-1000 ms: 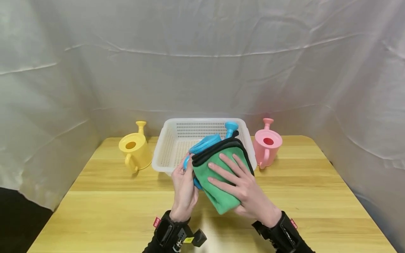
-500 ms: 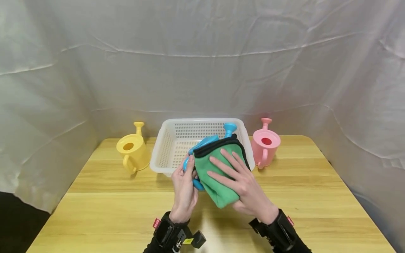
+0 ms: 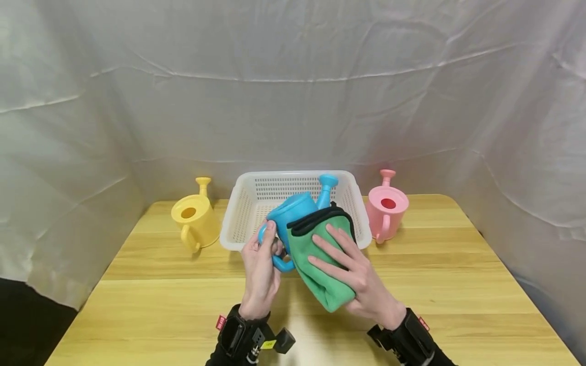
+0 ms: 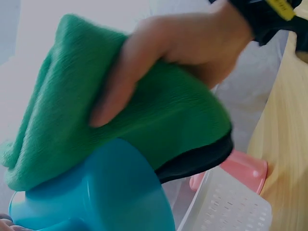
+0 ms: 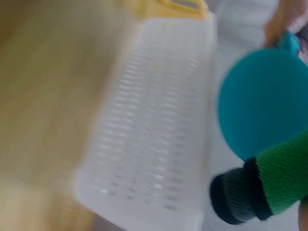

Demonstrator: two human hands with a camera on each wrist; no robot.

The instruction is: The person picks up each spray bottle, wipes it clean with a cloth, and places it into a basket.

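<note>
A blue watering can [image 3: 293, 208] is held tilted over the front of the white basket, its spout pointing up and to the right. My left hand [image 3: 262, 272] grips it by its looped handle, with the thumb on top. Against the can's right side my right hand [image 3: 361, 277] holds a folded green cloth [image 3: 316, 254] with black edging, fingers spread over its outer face. In the left wrist view the right thumb lies across the cloth [image 4: 86, 96], which rests along the blue can [image 4: 120, 187]. The cloth hides part of the can's body.
The white perforated basket [image 3: 235, 213] stands at the back middle of the wooden table [image 3: 160, 305]. To its left is a yellow watering can [image 3: 197, 218], to its right a pink one [image 3: 386, 211]. A pale grey curtain [image 3: 293, 117] hangs behind and along both sides.
The blue can has turned and shows more of its body and spout. The cloth has slid down it toward me and right, with the right hand. The left hand still grips the handle.
</note>
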